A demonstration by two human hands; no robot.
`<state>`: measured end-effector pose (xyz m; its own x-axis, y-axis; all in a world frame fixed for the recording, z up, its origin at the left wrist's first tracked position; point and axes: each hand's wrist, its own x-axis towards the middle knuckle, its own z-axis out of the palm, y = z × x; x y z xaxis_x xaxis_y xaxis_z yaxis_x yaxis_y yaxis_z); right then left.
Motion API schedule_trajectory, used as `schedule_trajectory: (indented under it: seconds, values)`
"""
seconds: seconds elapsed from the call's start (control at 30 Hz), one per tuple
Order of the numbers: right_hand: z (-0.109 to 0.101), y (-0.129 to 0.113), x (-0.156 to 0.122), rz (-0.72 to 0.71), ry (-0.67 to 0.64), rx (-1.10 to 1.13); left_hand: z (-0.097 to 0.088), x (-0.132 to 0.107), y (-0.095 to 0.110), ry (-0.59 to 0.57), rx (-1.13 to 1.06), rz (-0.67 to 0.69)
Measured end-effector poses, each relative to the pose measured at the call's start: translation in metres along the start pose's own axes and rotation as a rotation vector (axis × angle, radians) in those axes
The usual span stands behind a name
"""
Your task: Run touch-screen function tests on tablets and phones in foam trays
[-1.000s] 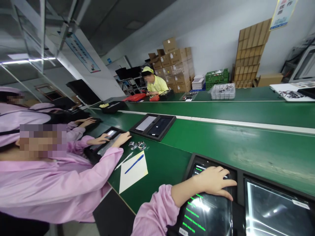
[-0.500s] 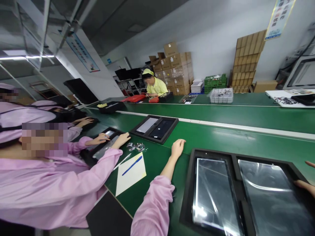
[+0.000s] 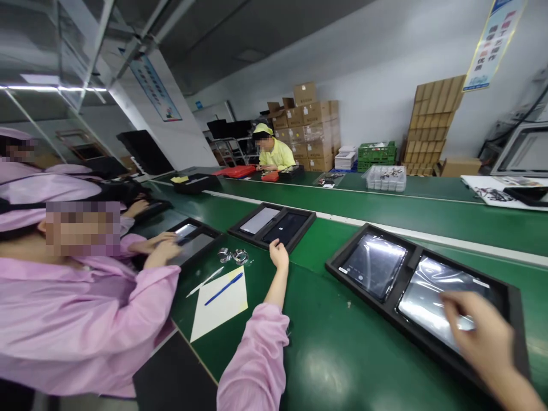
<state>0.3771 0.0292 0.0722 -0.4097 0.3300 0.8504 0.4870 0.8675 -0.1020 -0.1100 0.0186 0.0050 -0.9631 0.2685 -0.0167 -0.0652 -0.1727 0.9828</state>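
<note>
Green tabletop [image 3: 317, 348] spread between your arms in the head view. Your left hand [image 3: 279, 255], fingers curled, overlapped the far tray's [image 3: 307, 226] near edge; your blurred right hand [image 3: 482, 328], fingers bent, overlapped the right tray's [image 3: 401, 275] tablet [image 3: 428, 291]. Neither grip could be told.

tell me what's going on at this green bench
Someone's right hand, blurred, is over the right-hand tablet in a black two-slot tray. Their left hand is at the near edge of a second tray farther along the bench; whether either hand touches is hard to tell. At the left, a co-worker in pink has both hands over a third tray.
</note>
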Motion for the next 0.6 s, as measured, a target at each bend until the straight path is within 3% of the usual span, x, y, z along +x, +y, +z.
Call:
schedule_trajectory:
  seconds: [0.1,0.2,0.33,0.43,0.6]
  values:
    - [0.046,-0.063,-0.014,-0.291,-0.222,0.209,-0.002,0.018,0.021,-0.026,-0.152,-0.229]
    - [0.08,-0.081,-0.033,-0.254,-0.371,0.28,-0.002,0.024,0.041,-0.143,-0.314,-0.414]
    - [0.097,-0.06,-0.043,-0.174,-0.41,0.271,0.001,0.016,0.055,-0.305,-0.512,-0.555]
    - [0.098,-0.038,-0.053,-0.157,-0.383,0.254,-0.001,0.008,0.06,-0.342,-0.598,-0.612]
    - [0.105,0.002,-0.096,0.14,-0.427,0.239,-0.002,-0.009,0.072,-0.325,-0.651,-0.663]
